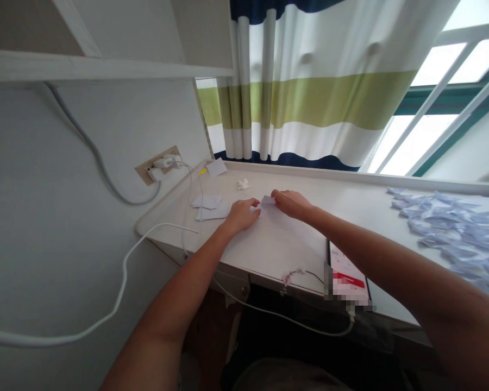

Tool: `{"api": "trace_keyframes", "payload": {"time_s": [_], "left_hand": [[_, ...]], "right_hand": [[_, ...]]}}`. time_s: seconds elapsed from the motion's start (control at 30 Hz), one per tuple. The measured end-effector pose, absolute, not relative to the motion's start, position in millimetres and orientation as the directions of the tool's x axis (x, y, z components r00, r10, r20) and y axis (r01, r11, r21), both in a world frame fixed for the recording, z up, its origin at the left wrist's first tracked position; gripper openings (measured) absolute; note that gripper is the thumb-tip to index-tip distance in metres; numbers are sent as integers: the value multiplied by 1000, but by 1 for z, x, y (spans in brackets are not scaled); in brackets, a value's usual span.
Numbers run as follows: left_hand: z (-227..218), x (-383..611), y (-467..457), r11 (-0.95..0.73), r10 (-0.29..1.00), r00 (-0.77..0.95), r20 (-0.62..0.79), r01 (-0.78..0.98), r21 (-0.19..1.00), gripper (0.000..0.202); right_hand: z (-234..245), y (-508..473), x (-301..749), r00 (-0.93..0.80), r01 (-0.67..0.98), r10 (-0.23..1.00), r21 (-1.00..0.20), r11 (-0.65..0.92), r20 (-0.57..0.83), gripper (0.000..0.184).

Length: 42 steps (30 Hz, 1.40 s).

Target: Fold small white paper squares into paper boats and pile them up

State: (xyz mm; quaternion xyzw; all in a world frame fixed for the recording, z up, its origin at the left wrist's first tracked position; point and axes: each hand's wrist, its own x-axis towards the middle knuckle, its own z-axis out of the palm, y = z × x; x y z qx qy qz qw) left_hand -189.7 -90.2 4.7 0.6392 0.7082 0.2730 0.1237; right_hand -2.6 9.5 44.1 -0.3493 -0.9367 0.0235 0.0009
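A small piece of white paper (268, 200) is between my hands above the desk. My right hand (291, 204) pinches its far right edge between thumb and fingers. At its left edge is my left hand (243, 215), fingers curved and thumb apart from them. Whether those fingertips touch the paper is hard to make out. Left of that hand lies a small stack of white paper pieces (212, 213), with loose pieces (207, 202) on top.
Many folded paper pieces (452, 228) cover the desk's right side. A phone (348, 274) on a charging cable lies under my right forearm. Cables hang from a wall socket (158, 165) at left. A small white object (243, 184) and a paper piece (217, 167) lie farther back.
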Motion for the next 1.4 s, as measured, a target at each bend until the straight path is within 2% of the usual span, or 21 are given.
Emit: {"api": "trace_keyframes", "payload": {"time_s": [0.1,0.2,0.3,0.37,0.47,0.53,0.7,0.83,0.93,1.03,1.17,1.27,1.4], "left_hand": [[9,-188,-89,56,966,-192,173,811,582,30],[14,-181,-84,49,923,-286,259,751,658,40],[17,-165,-70,-11,846,-408,343,630,776,61],[17,-146,-55,-31,848,-444,290,505,863,68],[13,-109,-29,-52,945,-297,135,272,961,52],[9,-81,-12,-77,986,-135,96,140,987,41],[1,-19,16,-121,992,51,119,43,992,36],[-6,4,20,-142,989,36,142,8,990,35],[-11,8,16,-117,990,85,115,17,993,39],[-12,4,11,-97,990,98,98,-18,995,34],[-11,-2,4,-73,982,173,81,-57,996,26],[-11,-6,2,-84,969,228,99,-74,994,23],[-14,-5,2,-192,957,218,191,-17,981,29]], "right_hand": [[45,11,-3,-747,661,665,-100,744,10,37],[50,13,2,-722,672,690,-176,719,62,35],[60,19,20,-625,648,750,-392,653,216,30],[65,23,42,-497,574,813,-588,570,304,23],[62,26,88,-290,410,922,-837,362,257,15],[54,25,122,-208,310,957,-915,259,200,10],[29,21,192,-95,162,990,-980,117,102,21],[16,24,217,-209,75,978,-997,-15,-30,20],[8,27,218,-210,-79,976,-994,-78,-60,20],[0,28,213,-228,-187,969,-972,-139,-95,19],[-4,26,214,-336,-196,938,-968,-157,-84,2],[-5,25,219,-403,-203,911,-962,-185,-90,14],[-9,25,221,-386,-151,922,-985,-83,-19,29]]}}
